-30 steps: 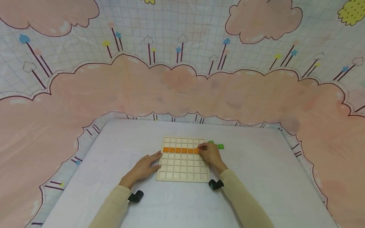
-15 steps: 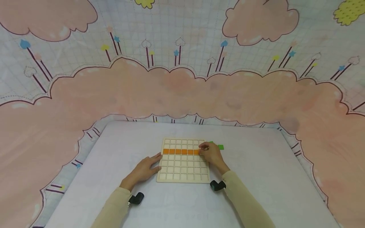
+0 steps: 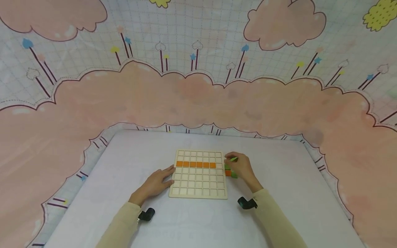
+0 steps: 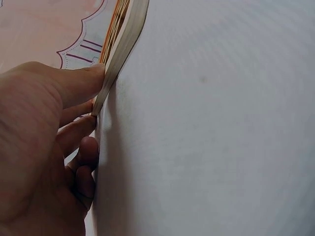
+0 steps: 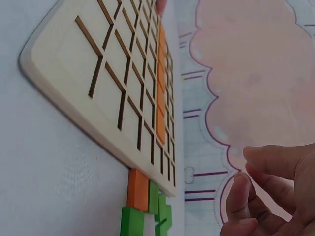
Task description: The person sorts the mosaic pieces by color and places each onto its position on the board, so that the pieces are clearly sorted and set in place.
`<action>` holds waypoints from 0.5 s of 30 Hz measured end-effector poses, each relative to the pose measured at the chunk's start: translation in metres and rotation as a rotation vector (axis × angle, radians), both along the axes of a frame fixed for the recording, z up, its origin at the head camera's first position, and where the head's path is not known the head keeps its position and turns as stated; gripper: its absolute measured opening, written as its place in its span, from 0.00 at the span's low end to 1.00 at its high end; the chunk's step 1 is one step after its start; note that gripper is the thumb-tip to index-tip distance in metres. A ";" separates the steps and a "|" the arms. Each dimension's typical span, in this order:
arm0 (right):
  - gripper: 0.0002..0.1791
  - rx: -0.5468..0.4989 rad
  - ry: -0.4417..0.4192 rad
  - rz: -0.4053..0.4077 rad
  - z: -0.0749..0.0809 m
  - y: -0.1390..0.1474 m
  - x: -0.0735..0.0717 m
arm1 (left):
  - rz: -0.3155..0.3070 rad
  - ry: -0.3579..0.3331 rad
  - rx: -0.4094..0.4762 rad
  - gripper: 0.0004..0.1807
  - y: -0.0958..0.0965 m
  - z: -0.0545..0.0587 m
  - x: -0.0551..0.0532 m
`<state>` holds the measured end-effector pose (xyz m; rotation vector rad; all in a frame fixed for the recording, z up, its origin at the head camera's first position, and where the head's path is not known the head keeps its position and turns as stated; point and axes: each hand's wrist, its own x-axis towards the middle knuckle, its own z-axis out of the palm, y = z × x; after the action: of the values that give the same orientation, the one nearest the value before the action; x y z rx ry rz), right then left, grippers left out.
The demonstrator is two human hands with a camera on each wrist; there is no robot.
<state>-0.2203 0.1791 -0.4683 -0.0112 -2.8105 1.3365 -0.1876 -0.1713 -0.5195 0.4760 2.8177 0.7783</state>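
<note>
A pale wooden grid board (image 3: 198, 186) lies on the white table, with a row of orange square tiles (image 3: 193, 164) set in its cells. My left hand (image 3: 155, 182) rests at its left edge, fingers extended; the left wrist view shows thumb and fingertips against the board's side. My right hand (image 3: 243, 167) is just past the right edge, over loose green tiles (image 3: 234, 175) and an orange tile (image 3: 228, 173). In the right wrist view its thumb and fingers (image 5: 238, 196) are bent with a gap between the tips and no tile showing there. The hand partly hides the loose tiles.
Loose green tiles (image 5: 133, 221) and the orange tile (image 5: 138, 189) sit close along the board's right side. The white tabletop (image 3: 124, 155) spreads around the board. Behind it hangs a patterned cloth (image 3: 186, 96) with pink clouds.
My right hand has moved right, off the board, to the loose tiles, uncovering the right end of the orange row and some tiles beside the board. My left hand stays at the left edge.
</note>
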 end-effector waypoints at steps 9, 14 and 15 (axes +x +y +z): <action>0.12 0.018 -0.002 -0.031 -0.005 0.020 0.008 | -0.001 0.005 -0.002 0.32 -0.002 -0.003 0.000; 0.12 0.025 -0.007 -0.042 -0.011 0.027 0.012 | -0.006 0.009 0.001 0.32 -0.003 -0.003 0.000; 0.12 0.029 -0.009 -0.042 -0.012 0.028 0.013 | -0.009 0.010 0.002 0.32 -0.003 -0.003 0.000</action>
<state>-0.2075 0.2073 -0.4804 -0.0748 -2.8205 1.2900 -0.1875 -0.1741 -0.5223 0.4936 2.8227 0.7793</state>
